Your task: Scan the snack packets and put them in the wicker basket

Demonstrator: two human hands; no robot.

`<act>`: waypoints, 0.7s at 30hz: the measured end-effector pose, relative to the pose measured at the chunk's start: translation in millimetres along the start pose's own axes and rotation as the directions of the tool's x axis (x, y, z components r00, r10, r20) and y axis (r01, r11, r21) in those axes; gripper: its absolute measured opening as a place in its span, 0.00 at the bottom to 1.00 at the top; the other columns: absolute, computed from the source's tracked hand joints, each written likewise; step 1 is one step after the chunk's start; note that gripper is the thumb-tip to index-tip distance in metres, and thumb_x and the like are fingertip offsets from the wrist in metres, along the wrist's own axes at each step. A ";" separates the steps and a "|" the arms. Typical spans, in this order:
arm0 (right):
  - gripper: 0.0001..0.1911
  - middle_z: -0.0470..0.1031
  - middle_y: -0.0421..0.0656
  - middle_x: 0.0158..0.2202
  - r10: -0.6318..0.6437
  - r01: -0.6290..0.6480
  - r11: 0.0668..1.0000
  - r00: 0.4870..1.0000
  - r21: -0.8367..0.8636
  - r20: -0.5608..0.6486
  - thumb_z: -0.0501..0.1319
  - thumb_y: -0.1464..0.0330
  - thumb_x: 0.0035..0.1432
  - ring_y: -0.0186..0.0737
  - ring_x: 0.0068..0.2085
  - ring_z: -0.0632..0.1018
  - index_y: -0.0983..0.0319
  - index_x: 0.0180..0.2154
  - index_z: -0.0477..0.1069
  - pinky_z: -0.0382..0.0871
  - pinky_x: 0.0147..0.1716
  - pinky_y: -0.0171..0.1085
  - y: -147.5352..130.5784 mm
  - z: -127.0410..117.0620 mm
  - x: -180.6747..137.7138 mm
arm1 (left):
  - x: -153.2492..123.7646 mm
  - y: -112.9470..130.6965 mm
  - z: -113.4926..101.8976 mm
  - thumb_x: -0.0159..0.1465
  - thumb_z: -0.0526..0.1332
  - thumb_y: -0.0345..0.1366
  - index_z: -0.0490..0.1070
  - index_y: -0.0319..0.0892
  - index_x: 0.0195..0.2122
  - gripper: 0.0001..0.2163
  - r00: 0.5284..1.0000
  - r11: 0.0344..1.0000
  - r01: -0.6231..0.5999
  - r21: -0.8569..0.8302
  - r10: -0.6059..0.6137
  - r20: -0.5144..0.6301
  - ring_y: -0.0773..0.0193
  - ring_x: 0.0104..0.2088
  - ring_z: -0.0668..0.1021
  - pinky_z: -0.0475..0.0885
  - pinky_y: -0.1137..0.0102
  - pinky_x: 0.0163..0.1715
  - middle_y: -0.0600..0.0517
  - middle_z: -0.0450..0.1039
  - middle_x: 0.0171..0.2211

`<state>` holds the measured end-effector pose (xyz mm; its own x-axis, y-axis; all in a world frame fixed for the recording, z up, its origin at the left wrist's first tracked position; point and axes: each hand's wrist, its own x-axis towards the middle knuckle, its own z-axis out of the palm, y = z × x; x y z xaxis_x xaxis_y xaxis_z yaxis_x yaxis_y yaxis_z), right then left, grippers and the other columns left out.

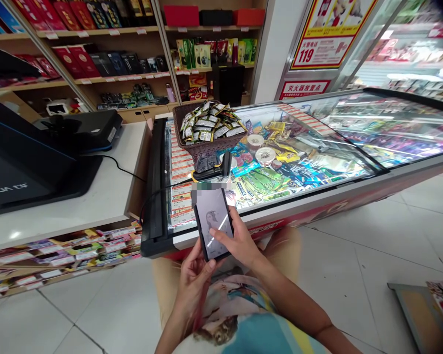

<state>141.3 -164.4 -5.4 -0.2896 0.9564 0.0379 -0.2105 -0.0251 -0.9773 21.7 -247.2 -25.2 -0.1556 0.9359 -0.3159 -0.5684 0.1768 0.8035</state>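
A smartphone [214, 231] in a dark case is held upright in front of my lap, its lit screen showing a drawn figure. My left hand [196, 275] grips its lower left corner, with the thumb along the bottom edge. Around the right edge curl the fingers of my right hand [238, 241], while that thumb lies over the screen. Just beyond the phone, a black and yellow barcode scanner [212, 172] rests on the glass lid of the chest freezer [339, 184].
A wicker basket [210, 145] of small packets stands on the freezer. Ice cream tubs and wrapped ices show through the glass. On the left, a white counter [121, 184] carries a black monitor [25, 162], with a cable running from it. Shelves of boxes [103, 29] line the back.
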 end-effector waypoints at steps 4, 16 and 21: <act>0.23 0.75 0.43 0.44 -0.001 0.002 1.000 1.000 0.013 -0.006 0.65 0.64 0.53 0.40 0.43 0.76 0.59 0.49 0.61 0.70 0.45 0.38 -1.6 -0.1 -1.1 | -1.8 0.3 -1.0 0.52 0.73 0.36 0.72 0.54 0.55 0.28 1.000 1.000 0.013 -0.002 -0.013 -0.022 0.45 0.61 0.69 0.72 0.55 0.54 0.49 0.70 0.60; 0.22 0.75 0.41 0.44 0.113 -0.106 0.984 0.993 0.147 -0.039 0.60 0.66 0.53 0.41 0.45 0.76 0.57 0.51 0.62 0.71 0.44 0.37 -2.4 -1.3 -2.4 | 1.2 -2.7 -2.7 0.51 0.73 0.36 0.71 0.53 0.57 0.31 0.998 0.998 0.045 -0.040 -0.046 -0.030 0.47 0.59 0.71 0.73 0.55 0.53 0.47 0.73 0.57; 0.26 0.74 0.41 0.45 0.098 -0.094 0.984 0.995 0.149 -0.017 0.61 0.70 0.48 0.41 0.45 0.75 0.57 0.51 0.63 0.70 0.44 0.36 -1.6 -4.2 -4.1 | 1.3 -2.4 -2.1 0.51 0.73 0.36 0.71 0.54 0.57 0.31 0.998 0.998 0.042 -0.036 -0.044 -0.046 0.46 0.61 0.69 0.73 0.54 0.53 0.48 0.70 0.59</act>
<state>146.8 -167.1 -4.9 -0.2927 0.9542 -0.0618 -0.3190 -0.1584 -0.9344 21.1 -247.0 -28.6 -0.1676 0.9121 -0.3741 -0.6035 0.2052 0.7705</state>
